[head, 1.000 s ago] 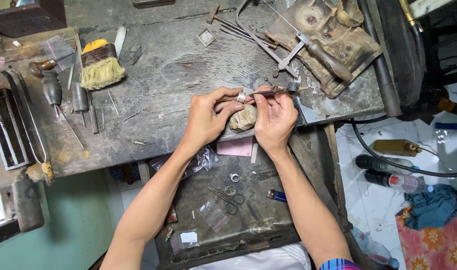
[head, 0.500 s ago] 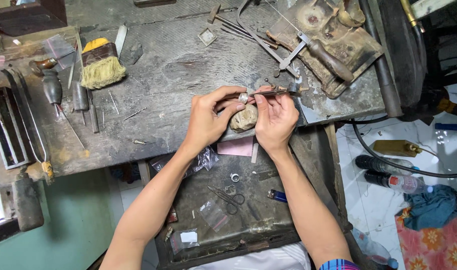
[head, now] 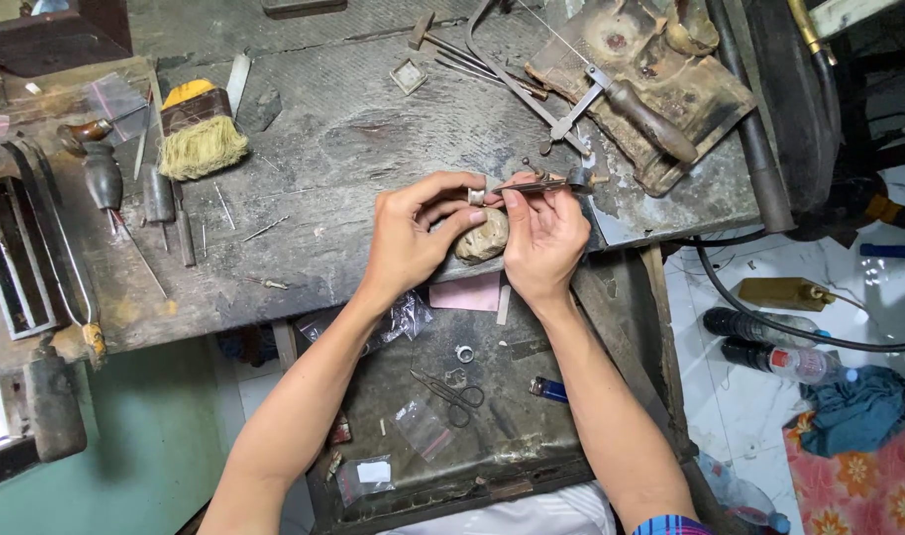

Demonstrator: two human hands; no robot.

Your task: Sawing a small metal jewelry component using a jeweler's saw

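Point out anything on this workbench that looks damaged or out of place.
The dark wooden workbench top is scarred and stained. The rusty metal block at its far right corner looks corroded. Both hands, left hand and right hand, hold a small silver ring steadily.

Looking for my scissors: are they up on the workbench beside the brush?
No, the scissors lie in the lower tray beneath the hands, far from the brush.
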